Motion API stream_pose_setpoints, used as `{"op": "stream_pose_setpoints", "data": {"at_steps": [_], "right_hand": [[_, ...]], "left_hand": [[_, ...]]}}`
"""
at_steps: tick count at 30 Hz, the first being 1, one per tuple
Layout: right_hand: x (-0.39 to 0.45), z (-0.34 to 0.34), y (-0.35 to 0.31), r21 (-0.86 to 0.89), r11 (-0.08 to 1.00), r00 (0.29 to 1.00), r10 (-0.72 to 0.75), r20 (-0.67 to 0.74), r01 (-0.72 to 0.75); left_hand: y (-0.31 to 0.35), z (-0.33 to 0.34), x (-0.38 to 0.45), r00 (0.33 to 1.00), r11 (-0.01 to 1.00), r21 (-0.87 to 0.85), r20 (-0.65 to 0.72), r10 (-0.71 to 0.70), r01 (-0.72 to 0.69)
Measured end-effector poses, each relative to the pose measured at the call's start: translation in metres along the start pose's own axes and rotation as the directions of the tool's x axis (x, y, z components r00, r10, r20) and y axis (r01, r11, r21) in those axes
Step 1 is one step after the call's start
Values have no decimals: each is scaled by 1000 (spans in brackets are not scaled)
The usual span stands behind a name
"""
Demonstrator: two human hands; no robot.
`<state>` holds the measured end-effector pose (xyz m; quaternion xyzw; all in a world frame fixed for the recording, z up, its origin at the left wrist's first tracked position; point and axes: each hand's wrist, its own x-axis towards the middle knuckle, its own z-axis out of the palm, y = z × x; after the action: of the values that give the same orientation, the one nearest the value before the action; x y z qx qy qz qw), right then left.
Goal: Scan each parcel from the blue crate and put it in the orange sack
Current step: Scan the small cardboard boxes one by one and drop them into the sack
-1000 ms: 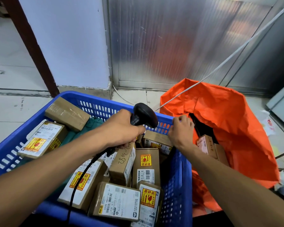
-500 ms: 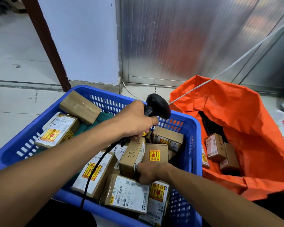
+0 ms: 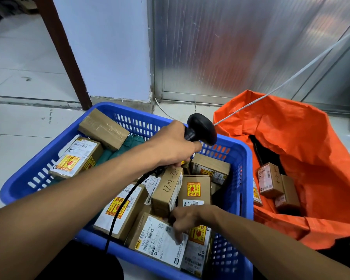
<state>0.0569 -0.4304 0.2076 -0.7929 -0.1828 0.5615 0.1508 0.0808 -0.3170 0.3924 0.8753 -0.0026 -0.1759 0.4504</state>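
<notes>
Parcel (image 3: 160, 240) in blue crate (image 3: 238, 158): right hand (image 3: 187, 218) fingers pressing label; left hand (image 3: 175, 145) gripping scanner (image 3: 201, 129) above.

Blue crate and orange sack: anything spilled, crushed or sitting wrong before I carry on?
Nothing stands out. Parcels lie jumbled inside the blue crate, none spilled onto the floor. The orange sack stands open holding a few boxes. No visible crushing or tears.

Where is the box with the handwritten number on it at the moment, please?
In the head view, the handwritten box stands tilted in the middle of the blue crate, just below the left hand gripping the scanner.
</notes>
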Motion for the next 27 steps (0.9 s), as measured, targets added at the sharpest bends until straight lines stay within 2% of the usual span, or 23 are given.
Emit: {"op": "stream_pose_setpoints", "data": {"at_steps": [8,17,23,27], "right_hand": [[-16,-7,-6,-22,1000,1000,-4,0,4],[-57,-37,-19,52,998,999,-17,-37,19],[-99,-67,-8,73,997,995,-11,-102,19],[-126,-89,1,145,989,968,28,-248,9]], "left_hand": [[1,1,1,1000,1000,26,9,3,-3],[3,-1,-2,1000,1000,15,15,6,-6],[4,-6,-4,1000,1000,-6,-4,1,-1],[4,-8,-3,1000,1000,-2,-29,4,-4]]}}
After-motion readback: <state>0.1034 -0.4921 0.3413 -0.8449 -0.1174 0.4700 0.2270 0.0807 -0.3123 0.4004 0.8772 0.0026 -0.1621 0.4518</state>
